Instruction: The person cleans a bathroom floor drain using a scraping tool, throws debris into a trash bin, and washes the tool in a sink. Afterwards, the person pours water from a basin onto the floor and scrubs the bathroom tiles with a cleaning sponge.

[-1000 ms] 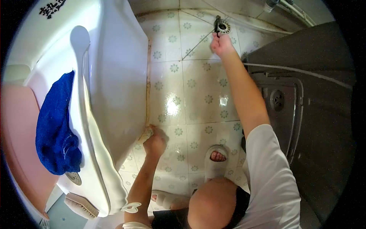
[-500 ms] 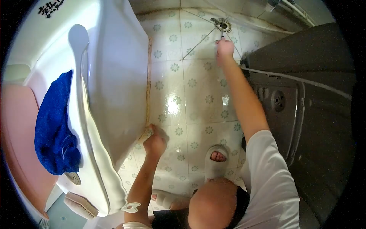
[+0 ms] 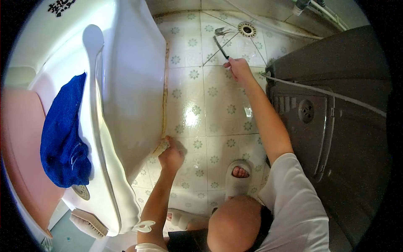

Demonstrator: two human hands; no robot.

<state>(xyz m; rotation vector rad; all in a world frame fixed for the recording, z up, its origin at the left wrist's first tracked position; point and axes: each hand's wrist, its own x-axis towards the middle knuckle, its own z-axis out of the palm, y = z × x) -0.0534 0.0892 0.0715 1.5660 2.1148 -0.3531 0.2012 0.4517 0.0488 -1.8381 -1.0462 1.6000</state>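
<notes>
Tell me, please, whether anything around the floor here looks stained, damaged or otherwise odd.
Yes: a yellow-brown strip runs along the foot of the white tub, down to near the left hand. It looks stained against the pale floor tiles.

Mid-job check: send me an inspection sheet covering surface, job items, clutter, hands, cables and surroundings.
Surface: white floor tiles with green flowers, glossy, bright reflections.
Job's things: thin dark-handled tool; greyish piece near its far end, unclear if attached; round pale floor drain beyond.
Clutter: blue fabric towel on glossy white tub; beige bristled brush.
Hands: right hand holds the tool; left hand at the tub's lower corner, grip unclear.
Cables: pale cord or hose crossing dark grey casing.
Surroundings: tub and casing flank the floor.
</notes>
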